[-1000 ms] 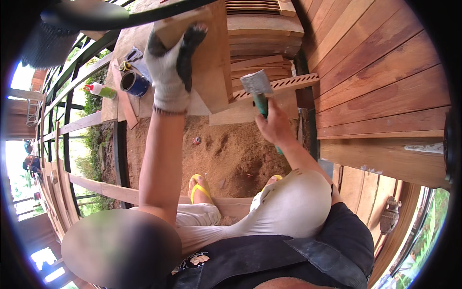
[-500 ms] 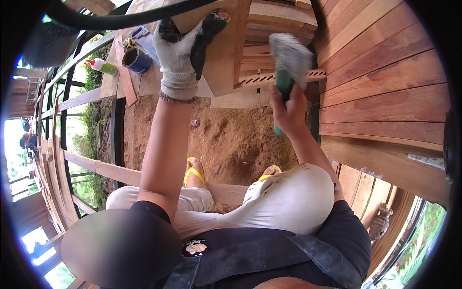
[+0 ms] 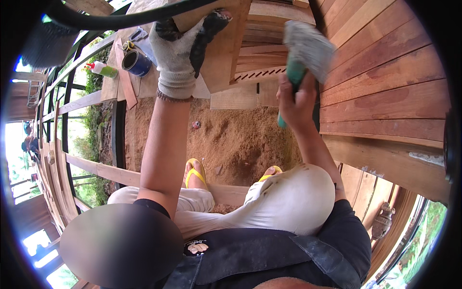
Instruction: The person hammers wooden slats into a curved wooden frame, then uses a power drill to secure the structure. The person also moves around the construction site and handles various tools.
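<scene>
Fingers of the bare right hand (image 3: 299, 100) wrap a green-handled tool (image 3: 296, 71), while the gloved left hand (image 3: 177, 55) lies over a wooden board (image 3: 221, 59), its finger grip unclear.

"Can a hand get to the near edge of the surface (image 3: 144, 87)?"

"Yes, up between the forearms (image 3: 166, 137), over the sawdust floor (image 3: 231, 139)."

"And at its near left corner?"

"Tighter: a reddish strip (image 3: 126, 82) juts past the edge, the blue can (image 3: 137, 64) just beside it. Rightward, the green-handled tool (image 3: 302, 55) and plank wall (image 3: 380, 96) stand in the way."
</scene>
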Available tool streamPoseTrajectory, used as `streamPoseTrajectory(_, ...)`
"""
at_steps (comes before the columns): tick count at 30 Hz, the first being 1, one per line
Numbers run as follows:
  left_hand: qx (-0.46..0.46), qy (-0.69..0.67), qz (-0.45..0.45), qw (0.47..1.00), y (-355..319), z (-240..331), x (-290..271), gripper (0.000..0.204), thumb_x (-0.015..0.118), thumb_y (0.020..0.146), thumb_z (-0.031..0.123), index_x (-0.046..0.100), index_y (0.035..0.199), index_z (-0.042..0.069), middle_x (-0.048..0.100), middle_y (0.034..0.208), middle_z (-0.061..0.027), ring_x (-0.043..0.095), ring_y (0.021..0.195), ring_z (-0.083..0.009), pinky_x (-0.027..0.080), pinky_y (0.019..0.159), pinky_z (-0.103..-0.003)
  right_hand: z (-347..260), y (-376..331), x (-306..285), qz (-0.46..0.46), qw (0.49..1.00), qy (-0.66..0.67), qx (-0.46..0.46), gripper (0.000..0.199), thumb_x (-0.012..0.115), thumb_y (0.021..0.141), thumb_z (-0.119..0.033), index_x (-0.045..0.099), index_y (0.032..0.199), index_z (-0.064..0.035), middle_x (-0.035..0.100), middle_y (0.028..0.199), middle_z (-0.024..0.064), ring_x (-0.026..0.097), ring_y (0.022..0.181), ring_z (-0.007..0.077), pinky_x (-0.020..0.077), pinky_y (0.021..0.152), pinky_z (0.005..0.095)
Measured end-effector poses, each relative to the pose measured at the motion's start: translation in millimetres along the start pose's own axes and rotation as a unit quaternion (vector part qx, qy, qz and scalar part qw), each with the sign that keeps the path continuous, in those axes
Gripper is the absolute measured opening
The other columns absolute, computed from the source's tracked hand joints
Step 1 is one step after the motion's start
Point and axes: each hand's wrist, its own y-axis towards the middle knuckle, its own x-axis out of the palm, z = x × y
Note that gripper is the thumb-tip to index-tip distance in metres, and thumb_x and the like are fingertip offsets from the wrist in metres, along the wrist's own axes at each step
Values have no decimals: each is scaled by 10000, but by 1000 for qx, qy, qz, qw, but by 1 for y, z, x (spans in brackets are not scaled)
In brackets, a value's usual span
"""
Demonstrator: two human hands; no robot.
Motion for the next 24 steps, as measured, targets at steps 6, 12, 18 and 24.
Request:
streamPoseTrajectory(6,189,358,-104,909,24,12,-2,548,760,832,50,553,1339,18,677,1155,-113,691,952,-169,605,802,-282,59,-32,25,-249,925,-216,190,262,595,1004,-269,493,1001,-28,580,734,139,625,632,258,501,596,403)
streamPoseTrajectory(12,104,354,-48,928,9,4,-13,366,722,865,33,640,1219,-3,693,1085,-77,662,889,-128,569,789,-267,15,-10,15,-86,993,-37,67,244,590,1004,-247,521,1065,-20,675,812,197,717,749,272,528,624,412)
streamPoseTrajectory(18,22,47,-35,998,12,14,20,436,741,882,229,628,1213,-31,700,1102,-96,680,948,-143,584,826,-278,52,-27,24,-84,996,-29,13,323,599,980,-237,498,1149,18,671,945,270,696,809,419,547,702,502)
streamPoseTrajectory(24,132,300,-78,941,25,16,8,511,767,853,262,607,1236,-36,704,1098,-106,688,959,-159,595,840,-286,36,-25,9,-87,987,-101,87,328,593,980,-339,483,1047,-37,619,798,167,671,719,367,539,675,477)
